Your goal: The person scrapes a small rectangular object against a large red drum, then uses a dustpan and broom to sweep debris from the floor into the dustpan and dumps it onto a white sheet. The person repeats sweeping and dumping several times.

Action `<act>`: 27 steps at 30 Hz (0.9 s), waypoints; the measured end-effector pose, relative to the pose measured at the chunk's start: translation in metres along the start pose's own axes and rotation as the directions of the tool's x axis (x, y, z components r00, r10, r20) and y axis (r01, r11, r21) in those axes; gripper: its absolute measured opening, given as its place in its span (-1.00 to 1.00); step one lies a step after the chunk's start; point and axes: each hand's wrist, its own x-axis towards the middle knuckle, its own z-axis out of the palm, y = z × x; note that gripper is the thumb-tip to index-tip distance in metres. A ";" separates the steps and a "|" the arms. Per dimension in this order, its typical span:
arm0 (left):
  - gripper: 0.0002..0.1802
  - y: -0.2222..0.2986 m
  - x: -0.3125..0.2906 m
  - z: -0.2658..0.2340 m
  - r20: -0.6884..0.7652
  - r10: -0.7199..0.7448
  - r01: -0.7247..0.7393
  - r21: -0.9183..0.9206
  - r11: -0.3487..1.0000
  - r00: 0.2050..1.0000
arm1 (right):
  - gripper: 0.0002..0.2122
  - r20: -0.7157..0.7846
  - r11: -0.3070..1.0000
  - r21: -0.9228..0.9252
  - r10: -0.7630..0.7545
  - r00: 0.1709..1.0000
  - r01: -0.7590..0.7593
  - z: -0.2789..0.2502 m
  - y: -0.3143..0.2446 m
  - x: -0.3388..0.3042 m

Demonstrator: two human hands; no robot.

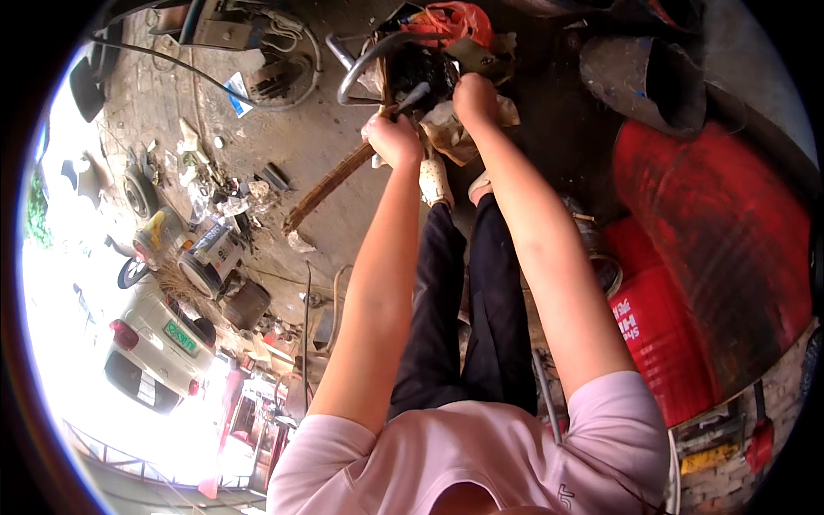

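Note:
My left hand (393, 139) is closed at the upper end of a rough brown wooden stick (330, 187), which slants down to the left. A grey rounded piece (414, 96) pokes out beyond this fist; whether it joins the stick I cannot tell. In front of my feet stands a container with dark, shiny contents (425, 73). At its right side my right hand (475, 99) is closed, fingers curled and mostly hidden. Crumpled brown paper (448, 133) lies under and between the hands. Behind the container is a red plastic bag (459, 21).
A bent metal tube frame (350, 84) stands left of the container. Litter (232, 193), a paint bucket (210, 257) and a small wheel (139, 190) lie at left. Large red drums (661, 300) fill the right, below an open dark cylinder (644, 81). A white car (154, 343) is outside.

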 end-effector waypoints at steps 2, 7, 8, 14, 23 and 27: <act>-0.75 -0.009 0.010 0.009 -0.002 0.030 -0.030 0.052 0.998 1.000 | -0.84 -0.016 0.999 -0.051 -0.006 1.000 0.005 0.012 -0.003 0.002; -0.67 -0.011 0.024 0.027 0.126 0.000 0.027 -0.213 0.977 0.992 | -0.81 0.022 0.999 0.024 -0.028 0.999 0.027 0.030 -0.007 0.004; -0.59 -0.022 0.029 0.031 0.168 0.019 0.043 -0.357 0.933 0.986 | -0.81 0.112 0.999 0.054 0.000 0.994 -0.006 0.030 -0.017 0.004; -0.33 -0.004 0.008 0.000 0.732 -0.194 0.496 -0.219 0.840 0.653 | -0.67 0.045 0.948 0.313 0.041 0.998 -0.053 0.010 0.006 -0.027; -0.65 -0.038 -0.030 -0.135 0.700 -0.318 0.693 -0.347 0.632 0.640 | -0.79 0.564 -0.527 0.682 -0.063 0.824 -0.507 -0.182 0.011 -0.122; -0.57 -0.052 -0.032 -0.185 0.591 -0.408 0.675 -0.342 0.654 0.695 | -0.66 0.438 -0.580 0.779 0.234 0.868 -0.237 -0.277 0.060 -0.182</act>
